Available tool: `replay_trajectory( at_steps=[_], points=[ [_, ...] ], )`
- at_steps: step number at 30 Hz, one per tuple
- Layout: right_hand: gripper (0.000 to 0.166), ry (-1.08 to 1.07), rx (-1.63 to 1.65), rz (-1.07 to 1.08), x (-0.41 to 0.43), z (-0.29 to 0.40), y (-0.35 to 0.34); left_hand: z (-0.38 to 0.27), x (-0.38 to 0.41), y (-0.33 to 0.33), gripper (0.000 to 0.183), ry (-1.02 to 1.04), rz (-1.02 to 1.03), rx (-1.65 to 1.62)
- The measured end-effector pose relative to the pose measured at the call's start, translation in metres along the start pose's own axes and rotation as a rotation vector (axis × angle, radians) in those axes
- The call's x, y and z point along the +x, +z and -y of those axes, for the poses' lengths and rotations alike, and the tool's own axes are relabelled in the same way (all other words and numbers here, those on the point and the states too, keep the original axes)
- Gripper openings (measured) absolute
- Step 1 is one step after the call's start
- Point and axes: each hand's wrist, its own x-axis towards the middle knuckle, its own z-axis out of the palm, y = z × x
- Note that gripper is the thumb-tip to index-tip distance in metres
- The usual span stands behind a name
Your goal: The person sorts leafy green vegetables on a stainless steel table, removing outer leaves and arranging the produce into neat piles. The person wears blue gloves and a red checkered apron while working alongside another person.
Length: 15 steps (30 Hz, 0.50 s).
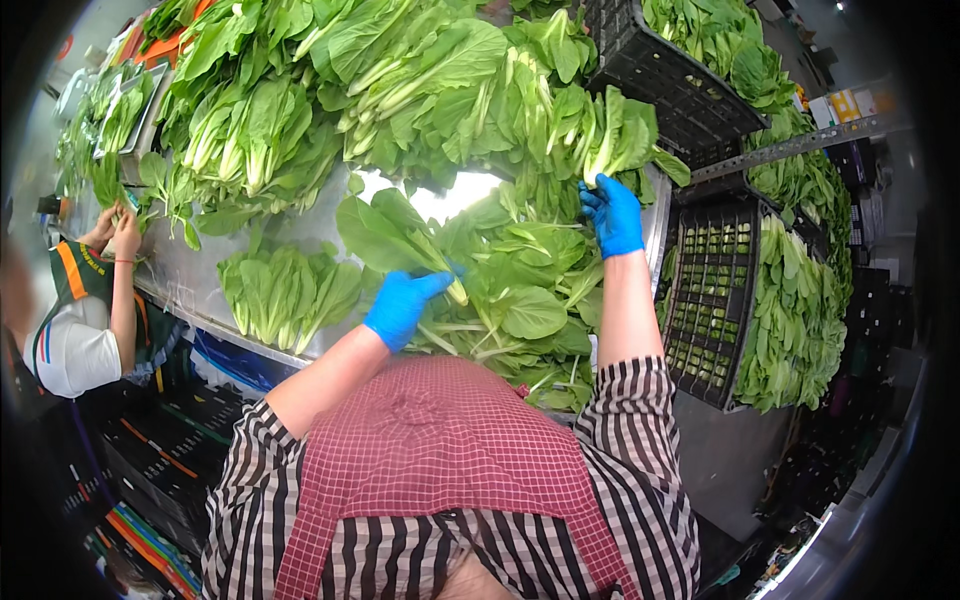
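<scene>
My left hand [405, 304], in a blue glove, grips a head of leafy greens [390, 232] by its pale stem end, with the leaves pointing up and left. Farther out on the right, my right hand [613, 214], also gloved in blue, holds the base of another head of greens [619, 139] beside the big heap. Loose leaves and stalks [525, 300] lie between my hands, close to my apron. Left of my left hand, a row of greens [289, 296] rests on the metal table [292, 225].
A large heap of greens [420, 75] covers the table's far side. Black plastic crates [709, 307] filled with greens stand at the right; another crate [660, 67] is tilted above them. On the left, a co-worker's hands [120, 229] hold greens near a scale [139, 127].
</scene>
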Motion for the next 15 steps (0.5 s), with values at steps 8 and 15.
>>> replay_trajectory(
  at_steps=[8, 15],
  points=[
    [0.018, -0.084, -0.064, 0.166, -0.112, -0.017, 0.032, -0.021, -0.009, 0.026, 0.032, 0.177, 0.009, -0.022],
    [0.023, 0.007, -0.131, 0.319, -0.167, -0.046, 0.066, -0.019, -0.017, 0.022, 0.039, 0.112, 0.063, -0.035]
  ],
)
